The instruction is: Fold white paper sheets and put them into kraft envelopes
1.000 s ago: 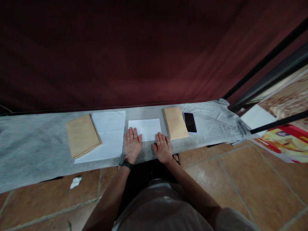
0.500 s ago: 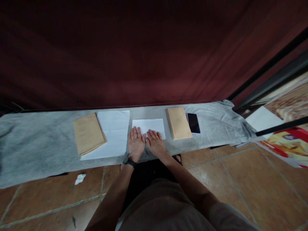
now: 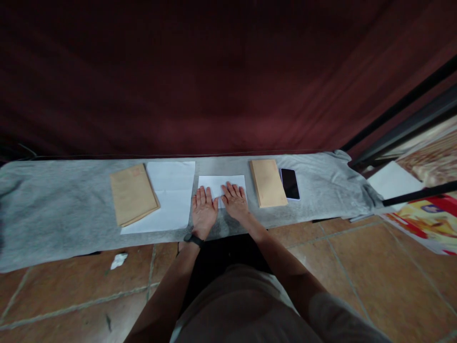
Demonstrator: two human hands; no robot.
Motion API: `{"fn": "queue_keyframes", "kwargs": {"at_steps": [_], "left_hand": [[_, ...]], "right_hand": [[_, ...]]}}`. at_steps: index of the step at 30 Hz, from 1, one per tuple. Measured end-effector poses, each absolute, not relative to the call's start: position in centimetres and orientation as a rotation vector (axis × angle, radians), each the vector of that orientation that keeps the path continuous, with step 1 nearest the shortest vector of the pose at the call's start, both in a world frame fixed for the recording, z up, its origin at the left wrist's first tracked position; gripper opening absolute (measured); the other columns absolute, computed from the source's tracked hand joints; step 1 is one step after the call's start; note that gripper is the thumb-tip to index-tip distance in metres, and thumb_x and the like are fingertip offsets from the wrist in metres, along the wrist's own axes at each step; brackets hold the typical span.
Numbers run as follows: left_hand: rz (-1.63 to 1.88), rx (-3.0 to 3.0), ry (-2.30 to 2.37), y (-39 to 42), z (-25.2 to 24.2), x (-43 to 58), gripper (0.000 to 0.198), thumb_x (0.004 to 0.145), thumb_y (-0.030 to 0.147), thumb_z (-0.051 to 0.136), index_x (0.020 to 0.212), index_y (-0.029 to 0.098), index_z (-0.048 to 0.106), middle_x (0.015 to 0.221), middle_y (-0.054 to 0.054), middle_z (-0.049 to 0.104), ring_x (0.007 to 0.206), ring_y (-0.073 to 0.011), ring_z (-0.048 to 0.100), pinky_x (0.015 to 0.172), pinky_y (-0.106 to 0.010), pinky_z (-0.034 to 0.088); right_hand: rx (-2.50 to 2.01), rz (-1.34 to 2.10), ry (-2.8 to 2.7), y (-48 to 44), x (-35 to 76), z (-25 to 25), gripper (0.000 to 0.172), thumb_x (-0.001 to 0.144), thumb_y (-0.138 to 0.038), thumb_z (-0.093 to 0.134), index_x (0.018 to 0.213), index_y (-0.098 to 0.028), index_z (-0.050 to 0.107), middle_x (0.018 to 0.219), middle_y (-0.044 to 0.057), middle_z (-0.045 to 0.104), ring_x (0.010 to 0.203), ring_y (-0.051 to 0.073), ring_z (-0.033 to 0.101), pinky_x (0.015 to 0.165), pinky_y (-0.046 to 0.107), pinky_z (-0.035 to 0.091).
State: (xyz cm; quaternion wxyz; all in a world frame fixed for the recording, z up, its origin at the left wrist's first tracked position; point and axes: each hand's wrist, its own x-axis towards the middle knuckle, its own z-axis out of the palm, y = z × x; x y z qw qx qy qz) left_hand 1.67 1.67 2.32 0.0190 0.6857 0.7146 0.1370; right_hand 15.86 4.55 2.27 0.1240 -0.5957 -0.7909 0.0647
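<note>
A small white sheet of paper [image 3: 214,181], perhaps folded, lies in front of me on the grey cloth. My left hand [image 3: 204,209] rests flat over its left near corner, fingers stretched out and a dark watch on the wrist. Across the right part of the paper lies my right hand [image 3: 234,200], palm down with its fingers extended. Left of my hands, brown envelopes [image 3: 134,194] sit on larger white sheets [image 3: 174,190]. To the right is a stack of brown envelopes [image 3: 268,183], with a phone [image 3: 290,184] beside it.
The grey cloth [image 3: 64,205] covers a long narrow bench against a dark red curtain [image 3: 214,95]. Black metal bars [image 3: 403,102] and a printed red and yellow packet [image 3: 428,219] are at the right. A crumpled white scrap [image 3: 119,260] lies on the tiled floor.
My right hand has slid slightly forward and to the right over the small paper, widening the gap between my hands. My left hand stays about where it was on the paper.
</note>
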Motion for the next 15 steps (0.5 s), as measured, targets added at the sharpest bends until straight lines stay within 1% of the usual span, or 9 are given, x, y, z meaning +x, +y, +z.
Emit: {"fn": "queue_keyframes", "kwargs": {"at_steps": [7, 15], "left_hand": [[0.439, 2.148, 2.222, 1.7, 2.2, 1.6, 0.064, 0.104, 0.041, 0.031, 0.157, 0.005, 0.032, 0.166, -0.022, 0.026, 0.155, -0.0322, 0.022, 0.125, -0.054, 0.022], [0.451, 2.122, 2.211, 1.6, 2.4, 1.7, 0.063, 0.104, 0.04, 0.031, 0.157, 0.006, 0.031, 0.166, -0.021, 0.025, 0.156, -0.0309, 0.021, 0.125, -0.053, 0.02]], "right_hand": [[-1.765, 0.205, -2.298, 6.1, 15.8, 2.3, 0.05, 0.107, -0.039, 0.038, 0.155, -0.028, 0.041, 0.165, 0.004, 0.034, 0.15, 0.03, 0.033, 0.124, 0.058, 0.018], [-1.801, 0.183, -2.246, 8.3, 15.8, 1.7, 0.05, 0.108, -0.04, 0.033, 0.156, -0.027, 0.04, 0.165, 0.006, 0.033, 0.151, 0.03, 0.032, 0.123, 0.058, 0.018]]}}
